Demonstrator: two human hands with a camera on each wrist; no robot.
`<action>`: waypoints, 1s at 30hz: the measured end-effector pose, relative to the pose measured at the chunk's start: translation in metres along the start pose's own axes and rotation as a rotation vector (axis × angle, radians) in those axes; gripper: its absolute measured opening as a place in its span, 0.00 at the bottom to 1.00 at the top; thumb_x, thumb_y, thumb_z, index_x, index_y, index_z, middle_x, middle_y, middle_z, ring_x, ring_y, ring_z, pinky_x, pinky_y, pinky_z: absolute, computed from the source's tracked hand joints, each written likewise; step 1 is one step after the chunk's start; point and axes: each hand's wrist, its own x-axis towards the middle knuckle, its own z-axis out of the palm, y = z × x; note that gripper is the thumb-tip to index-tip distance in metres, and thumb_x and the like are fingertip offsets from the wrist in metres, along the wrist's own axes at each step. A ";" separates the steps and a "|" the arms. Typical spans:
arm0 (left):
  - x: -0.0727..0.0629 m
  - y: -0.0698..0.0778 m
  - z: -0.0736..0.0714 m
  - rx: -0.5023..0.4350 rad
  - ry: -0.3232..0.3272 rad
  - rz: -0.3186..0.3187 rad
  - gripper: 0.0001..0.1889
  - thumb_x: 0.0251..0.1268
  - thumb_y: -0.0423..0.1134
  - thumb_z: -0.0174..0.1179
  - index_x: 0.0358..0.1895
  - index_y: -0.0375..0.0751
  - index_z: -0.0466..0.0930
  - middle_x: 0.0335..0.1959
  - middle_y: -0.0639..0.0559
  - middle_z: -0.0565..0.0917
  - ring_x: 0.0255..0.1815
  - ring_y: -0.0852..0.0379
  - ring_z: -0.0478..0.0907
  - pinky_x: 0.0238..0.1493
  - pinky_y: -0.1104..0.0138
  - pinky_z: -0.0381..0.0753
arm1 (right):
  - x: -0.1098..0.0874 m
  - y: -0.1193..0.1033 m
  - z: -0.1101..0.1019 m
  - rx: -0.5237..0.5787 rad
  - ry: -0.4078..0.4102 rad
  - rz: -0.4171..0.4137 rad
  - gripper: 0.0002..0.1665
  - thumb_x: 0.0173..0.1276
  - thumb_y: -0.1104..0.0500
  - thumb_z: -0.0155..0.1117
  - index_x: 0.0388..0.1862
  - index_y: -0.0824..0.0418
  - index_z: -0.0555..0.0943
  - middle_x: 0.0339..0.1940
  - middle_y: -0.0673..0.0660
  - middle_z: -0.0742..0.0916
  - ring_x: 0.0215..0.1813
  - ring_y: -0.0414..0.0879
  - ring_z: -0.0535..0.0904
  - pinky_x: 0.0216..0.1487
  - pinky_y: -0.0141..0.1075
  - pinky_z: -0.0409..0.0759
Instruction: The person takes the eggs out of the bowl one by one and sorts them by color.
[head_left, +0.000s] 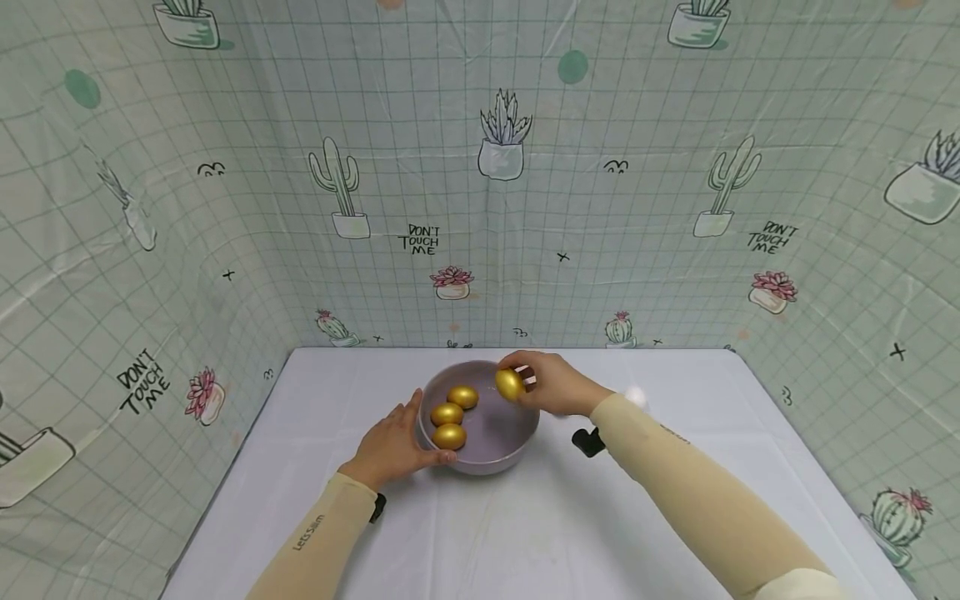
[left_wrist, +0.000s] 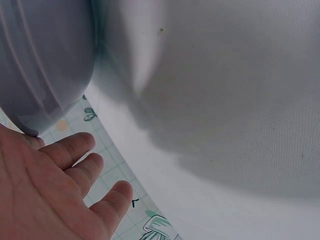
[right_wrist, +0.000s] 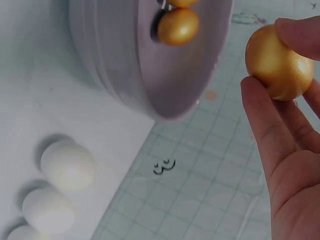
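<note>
A round mauve bowl (head_left: 495,433) sits on the white table. Three golden eggs (head_left: 450,436) lie in its left side. My right hand (head_left: 558,385) pinches another golden egg (head_left: 509,384) between thumb and fingers, over the bowl's right rim; the right wrist view shows this held egg (right_wrist: 277,62) up close. Spread along the bowl's left rim, my left hand (head_left: 393,446) touches it with the thumb at the front and the fingers at the side. In the left wrist view its loosely extended fingers (left_wrist: 70,150) lie by the bowl's outer wall (left_wrist: 50,55).
White eggs (right_wrist: 68,165) rest on the table to the right of the bowl, mostly behind the right forearm in the head view. A black wrist strap piece (head_left: 588,442) shows beneath the right sleeve. Patterned cloth walls (head_left: 487,208) rise behind and along both sides of the table (head_left: 675,375).
</note>
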 end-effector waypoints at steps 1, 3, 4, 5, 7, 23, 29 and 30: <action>0.000 0.000 0.000 0.001 0.002 -0.002 0.68 0.45 0.77 0.65 0.80 0.34 0.46 0.74 0.33 0.63 0.73 0.34 0.60 0.68 0.42 0.63 | -0.003 0.001 -0.003 0.009 0.009 -0.005 0.31 0.62 0.71 0.69 0.64 0.60 0.76 0.62 0.52 0.80 0.61 0.51 0.78 0.54 0.36 0.81; 0.001 -0.001 0.001 0.003 0.003 -0.004 0.68 0.45 0.77 0.65 0.80 0.34 0.46 0.74 0.32 0.63 0.73 0.34 0.60 0.68 0.42 0.63 | -0.009 0.003 -0.009 0.029 0.023 -0.008 0.30 0.62 0.71 0.69 0.64 0.60 0.76 0.62 0.53 0.80 0.62 0.53 0.77 0.54 0.37 0.81; 0.001 -0.001 0.001 0.002 0.004 -0.005 0.68 0.45 0.77 0.65 0.80 0.34 0.46 0.74 0.32 0.63 0.73 0.34 0.60 0.68 0.42 0.63 | -0.012 0.004 -0.011 0.034 0.031 -0.011 0.30 0.62 0.72 0.69 0.64 0.61 0.76 0.61 0.54 0.80 0.62 0.53 0.77 0.54 0.37 0.81; 0.001 -0.002 0.001 0.001 0.004 -0.006 0.68 0.45 0.77 0.65 0.80 0.35 0.46 0.74 0.32 0.63 0.73 0.34 0.60 0.68 0.42 0.63 | -0.015 0.006 -0.014 0.035 0.039 -0.011 0.31 0.62 0.72 0.69 0.64 0.61 0.76 0.61 0.54 0.80 0.62 0.53 0.78 0.53 0.37 0.81; 0.001 -0.002 0.002 -0.001 0.001 -0.006 0.68 0.45 0.77 0.65 0.80 0.35 0.46 0.74 0.32 0.63 0.73 0.34 0.60 0.68 0.42 0.63 | -0.020 0.010 -0.018 0.032 0.052 -0.013 0.31 0.61 0.72 0.68 0.64 0.61 0.76 0.61 0.55 0.80 0.61 0.54 0.78 0.53 0.37 0.81; 0.003 -0.005 0.003 0.019 -0.012 -0.009 0.69 0.44 0.80 0.62 0.81 0.37 0.43 0.74 0.33 0.62 0.74 0.35 0.59 0.69 0.43 0.61 | -0.057 0.042 -0.026 0.060 0.092 0.051 0.31 0.59 0.72 0.68 0.63 0.61 0.77 0.59 0.56 0.81 0.60 0.56 0.78 0.51 0.35 0.82; 0.003 -0.005 0.004 0.025 -0.006 -0.011 0.69 0.43 0.80 0.62 0.81 0.36 0.44 0.74 0.33 0.63 0.74 0.35 0.59 0.69 0.43 0.62 | -0.066 0.058 -0.019 0.047 0.092 0.067 0.30 0.59 0.70 0.70 0.62 0.61 0.77 0.59 0.56 0.81 0.60 0.56 0.79 0.51 0.36 0.82; 0.003 -0.005 0.004 0.025 -0.007 -0.012 0.69 0.43 0.80 0.62 0.81 0.37 0.44 0.74 0.34 0.63 0.74 0.35 0.59 0.69 0.43 0.61 | -0.068 0.061 -0.018 0.049 0.092 0.074 0.30 0.59 0.70 0.71 0.62 0.61 0.77 0.59 0.56 0.81 0.59 0.56 0.79 0.50 0.36 0.82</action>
